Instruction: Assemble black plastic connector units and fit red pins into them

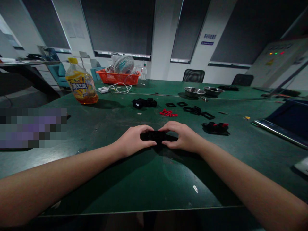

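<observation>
Workshop-like room: green worktable (144, 192), electrical cabinet (279, 64) with lit indicators (276, 53), mesh chairs (193, 76).

The head-worn camera looks forward and down across the green table (134, 192).

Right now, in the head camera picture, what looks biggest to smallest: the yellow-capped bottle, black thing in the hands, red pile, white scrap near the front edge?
1. Yellow-capped bottle
2. Black thing, partly covered by left hand and right hand
3. Red pile
4. White scrap, though nearer the camera than the pile
</observation>
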`<state>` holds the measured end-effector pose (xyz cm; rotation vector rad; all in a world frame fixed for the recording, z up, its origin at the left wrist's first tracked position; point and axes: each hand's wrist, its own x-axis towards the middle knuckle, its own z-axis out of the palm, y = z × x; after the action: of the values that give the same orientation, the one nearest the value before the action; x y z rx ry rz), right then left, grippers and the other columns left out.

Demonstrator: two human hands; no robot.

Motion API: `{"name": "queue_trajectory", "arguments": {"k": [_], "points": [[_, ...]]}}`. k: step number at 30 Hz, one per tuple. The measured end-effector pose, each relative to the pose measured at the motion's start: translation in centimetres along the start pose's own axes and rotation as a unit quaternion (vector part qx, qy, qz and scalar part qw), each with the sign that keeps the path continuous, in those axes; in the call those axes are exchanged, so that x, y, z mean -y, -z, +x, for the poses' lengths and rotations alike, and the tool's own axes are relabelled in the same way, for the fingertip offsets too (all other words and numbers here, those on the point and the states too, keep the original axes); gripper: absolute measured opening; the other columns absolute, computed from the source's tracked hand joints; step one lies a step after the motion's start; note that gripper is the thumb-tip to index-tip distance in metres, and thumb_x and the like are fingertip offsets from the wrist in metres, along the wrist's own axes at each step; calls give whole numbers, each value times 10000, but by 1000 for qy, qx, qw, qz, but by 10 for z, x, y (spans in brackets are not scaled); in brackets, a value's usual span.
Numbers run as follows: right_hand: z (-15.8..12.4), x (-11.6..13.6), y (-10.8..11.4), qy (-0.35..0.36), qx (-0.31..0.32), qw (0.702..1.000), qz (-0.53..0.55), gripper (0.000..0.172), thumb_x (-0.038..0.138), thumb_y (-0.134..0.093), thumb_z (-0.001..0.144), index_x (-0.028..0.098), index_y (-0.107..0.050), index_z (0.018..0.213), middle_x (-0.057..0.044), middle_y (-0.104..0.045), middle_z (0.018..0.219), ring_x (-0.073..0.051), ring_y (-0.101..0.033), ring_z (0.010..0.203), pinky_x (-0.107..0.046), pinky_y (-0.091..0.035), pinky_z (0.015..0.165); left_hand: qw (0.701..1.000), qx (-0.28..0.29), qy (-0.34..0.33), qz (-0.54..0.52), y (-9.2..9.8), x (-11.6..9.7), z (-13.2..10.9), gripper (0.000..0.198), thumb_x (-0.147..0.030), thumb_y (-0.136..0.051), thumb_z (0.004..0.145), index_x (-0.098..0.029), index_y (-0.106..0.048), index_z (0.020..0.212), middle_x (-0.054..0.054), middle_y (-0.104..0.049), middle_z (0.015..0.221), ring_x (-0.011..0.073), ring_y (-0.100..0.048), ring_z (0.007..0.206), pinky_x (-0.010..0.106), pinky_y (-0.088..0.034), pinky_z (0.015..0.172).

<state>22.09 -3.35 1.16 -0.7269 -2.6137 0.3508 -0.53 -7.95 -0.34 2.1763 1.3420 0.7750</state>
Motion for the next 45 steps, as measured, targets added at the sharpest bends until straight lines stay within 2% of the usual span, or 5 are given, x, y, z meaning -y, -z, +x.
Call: {"name": "queue_trajectory", "arguments": {"k": [9, 17, 30, 45], "points": [[0, -1, 0, 6, 0, 1000, 0, 338, 282, -683, 785, 164, -651, 1099, -90, -662, 1033, -210, -615, 982, -362, -490, 869, 1000, -2, 8, -4, 0, 1, 0, 405, -364, -700, 770, -159, -644, 1116, 87, -688, 1129, 257, -633, 1045, 397, -487, 932], [0, -1, 1, -1, 8, 1000, 4, 406, 336, -704, 778, 158, -641, 1137, -102, -658, 1067, -224, -609, 1012, -380, -487, 888, 1000, -6, 10, -15, -1, 2, 0, 417, -358, -703, 767, -149, -638, 1121, 99, -684, 1131, 261, -632, 1053, 407, -485, 943], [1, 1, 2, -34, 31, 999, -7, 389, 314, -712, 770, 156, -649, 1119, -98, -663, 1055, -224, -611, 1003, -383, -487, 886, 1000, -7, 4, -20, -1, 3, 2, 385, -342, -706, 768, -166, -641, 1104, 80, -692, 1102, 243, -639, 1019, 387, -491, 915], [1, 0, 2, -25, 21, 999, -4, 348, 328, -704, 765, 175, -662, 1074, -83, -673, 1024, -221, -620, 975, -372, -485, 870, 1000, -8, 1, -19, -1, 4, 0, 411, -363, -711, 764, -170, -638, 1120, 74, -691, 1107, 237, -643, 1012, 371, -496, 919]]}}
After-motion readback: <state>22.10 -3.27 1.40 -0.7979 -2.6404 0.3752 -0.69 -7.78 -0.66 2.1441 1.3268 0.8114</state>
